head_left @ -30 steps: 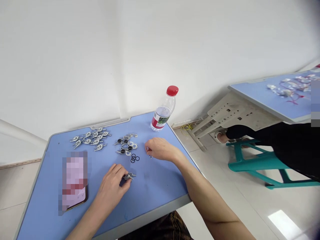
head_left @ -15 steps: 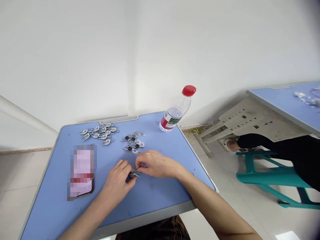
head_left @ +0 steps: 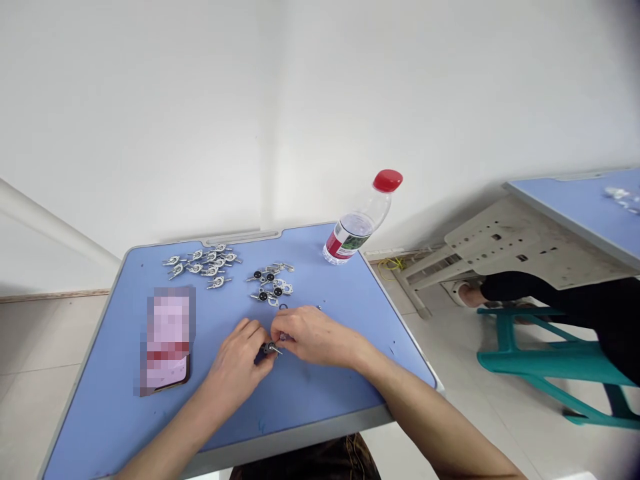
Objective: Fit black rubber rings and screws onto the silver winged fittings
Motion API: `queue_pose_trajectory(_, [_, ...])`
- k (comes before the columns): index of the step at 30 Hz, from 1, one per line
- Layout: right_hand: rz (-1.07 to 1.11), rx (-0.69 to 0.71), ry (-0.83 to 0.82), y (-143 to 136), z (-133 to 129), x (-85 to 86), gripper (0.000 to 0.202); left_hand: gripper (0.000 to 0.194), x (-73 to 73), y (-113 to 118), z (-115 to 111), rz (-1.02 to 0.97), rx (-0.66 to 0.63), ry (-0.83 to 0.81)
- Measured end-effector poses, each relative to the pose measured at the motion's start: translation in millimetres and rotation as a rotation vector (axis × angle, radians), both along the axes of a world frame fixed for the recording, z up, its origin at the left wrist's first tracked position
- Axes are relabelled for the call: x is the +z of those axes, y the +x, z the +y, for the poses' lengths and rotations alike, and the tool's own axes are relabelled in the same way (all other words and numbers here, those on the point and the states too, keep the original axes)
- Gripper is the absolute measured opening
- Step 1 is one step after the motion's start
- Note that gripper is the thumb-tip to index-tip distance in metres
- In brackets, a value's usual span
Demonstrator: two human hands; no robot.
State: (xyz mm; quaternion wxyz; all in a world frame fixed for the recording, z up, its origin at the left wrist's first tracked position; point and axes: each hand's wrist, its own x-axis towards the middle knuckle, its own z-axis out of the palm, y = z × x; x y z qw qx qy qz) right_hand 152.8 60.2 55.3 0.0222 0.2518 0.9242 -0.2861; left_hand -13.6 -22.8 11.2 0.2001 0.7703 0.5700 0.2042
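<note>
Near the front middle of the blue table [head_left: 320, 393], my left hand [head_left: 243, 353] pinches a small metal part with a flat plate and a pin [head_left: 271, 347] between thumb and fingers. Close against it from the right is my right hand [head_left: 315, 337], its fingertips closed together at the part's edge. A tiny shiny bit shows by those fingertips, too small to name. Beyond the hands lie several black-capped metal parts [head_left: 263, 295] and loose flat metal plates [head_left: 284, 287]. A small dark ring [head_left: 283, 307] lies just behind my right hand.
Several similar metal parts with pins [head_left: 213, 261] are grouped at the back left. A phone [head_left: 173, 373], partly blurred, lies on the left. A red-capped water bottle [head_left: 350, 233] stands at the back right. Further right are a teal stool [head_left: 540, 363] and another person's leg [head_left: 520, 287].
The view has shifted slightly. Both hands stay together around the same metal part, with only small finger movement. The dark ring behind my right hand is now visible.
</note>
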Motion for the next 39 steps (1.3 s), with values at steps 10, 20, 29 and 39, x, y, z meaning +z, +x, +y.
queue_pose_trajectory(10, [-0.020, -0.012, -0.036, -1.3, -0.2, 1.6, 0.013, 0.008, -2.0, -1.0, 0.2, -0.011, -0.009, 0.011])
queue_pose_trajectory(20, [0.017, -0.046, -0.084, 8.7, 7.2, 8.4, 0.016, 0.008, 1.2, -0.4, 0.0, -0.002, -0.005, 0.005])
queue_pose_trajectory(29, [0.288, -0.276, -0.290, 23.9, 0.5, 36.4, 0.021, 0.010, 4.3, 0.7, 0.7, 0.008, 0.011, -0.008])
queue_pose_trajectory(39, [0.748, -0.503, -0.374, 33.0, 23.5, 32.5, 0.027, 0.008, -1.4, -1.8, -0.6, -0.006, 0.001, 0.006])
